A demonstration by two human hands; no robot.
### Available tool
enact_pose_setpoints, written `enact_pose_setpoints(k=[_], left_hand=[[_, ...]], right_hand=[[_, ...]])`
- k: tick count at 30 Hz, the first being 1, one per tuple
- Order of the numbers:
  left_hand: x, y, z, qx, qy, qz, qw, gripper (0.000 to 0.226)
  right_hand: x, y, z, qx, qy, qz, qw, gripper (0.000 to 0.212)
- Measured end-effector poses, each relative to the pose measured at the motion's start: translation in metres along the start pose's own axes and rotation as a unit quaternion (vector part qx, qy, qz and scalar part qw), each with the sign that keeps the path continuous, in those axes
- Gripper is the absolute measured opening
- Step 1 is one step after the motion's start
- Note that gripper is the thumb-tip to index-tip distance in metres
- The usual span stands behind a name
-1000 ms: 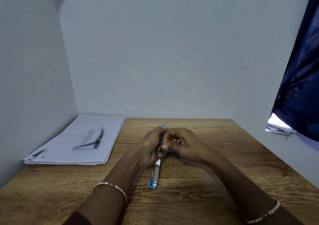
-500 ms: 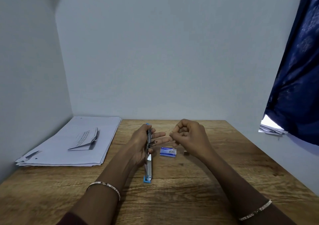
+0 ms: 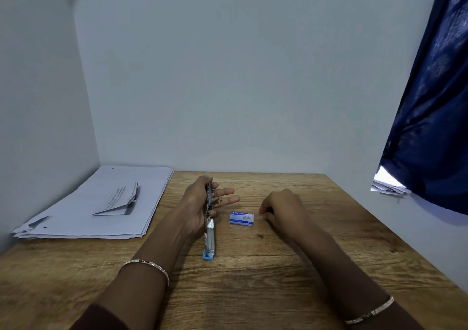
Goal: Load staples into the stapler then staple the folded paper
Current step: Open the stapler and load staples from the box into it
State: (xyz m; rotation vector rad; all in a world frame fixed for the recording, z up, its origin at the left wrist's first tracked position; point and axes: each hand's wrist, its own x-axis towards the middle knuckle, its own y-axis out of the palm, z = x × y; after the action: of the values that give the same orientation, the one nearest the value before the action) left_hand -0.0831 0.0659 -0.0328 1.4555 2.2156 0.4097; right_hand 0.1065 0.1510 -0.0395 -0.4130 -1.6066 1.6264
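My left hand (image 3: pixel 200 203) grips a blue and silver stapler (image 3: pixel 209 231), swung fully open into one long line, its near end resting on the wooden table (image 3: pixel 253 291). A small blue staple box (image 3: pixel 241 218) lies just right of the stapler. My right hand (image 3: pixel 281 209) rests on the table right of the box, fingers curled down near the wood; I cannot tell whether they pinch anything. The folded paper (image 3: pixel 119 201) lies on the paper stack at the left.
A stack of white sheets (image 3: pixel 83 218) fills the table's back left corner against the walls. A dark blue curtain (image 3: pixel 430 101) hangs at the right above a sill with more papers (image 3: pixel 390 186).
My right hand has pulled away from the stapler, moved right and dropped to the table beside the staple box. My left hand still holds the open stapler.
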Motion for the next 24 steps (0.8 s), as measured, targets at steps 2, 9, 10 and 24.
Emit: enact_pose_setpoints(k=[2,9,10,24], left_hand=[[0.000,0.000,0.000,0.004,0.000,0.000,1.000,0.023],[0.002,-0.003,-0.002,0.000,0.003,-0.003,1.000,0.022],[0.003,-0.004,-0.002,0.001,0.004,-0.006,1.000,0.022],[0.004,-0.006,-0.004,0.094,0.025,-0.051,0.994,0.010]], right_hand=[[0.001,0.000,-0.001,-0.015,0.007,0.012,1.000,0.019],[-0.005,-0.001,0.005,-0.045,0.023,0.017,0.999,0.016],[-0.006,-0.002,0.007,-0.054,0.017,0.008,0.998,0.018],[-0.005,0.018,0.031,0.111,-0.048,-0.016,0.993,0.033]])
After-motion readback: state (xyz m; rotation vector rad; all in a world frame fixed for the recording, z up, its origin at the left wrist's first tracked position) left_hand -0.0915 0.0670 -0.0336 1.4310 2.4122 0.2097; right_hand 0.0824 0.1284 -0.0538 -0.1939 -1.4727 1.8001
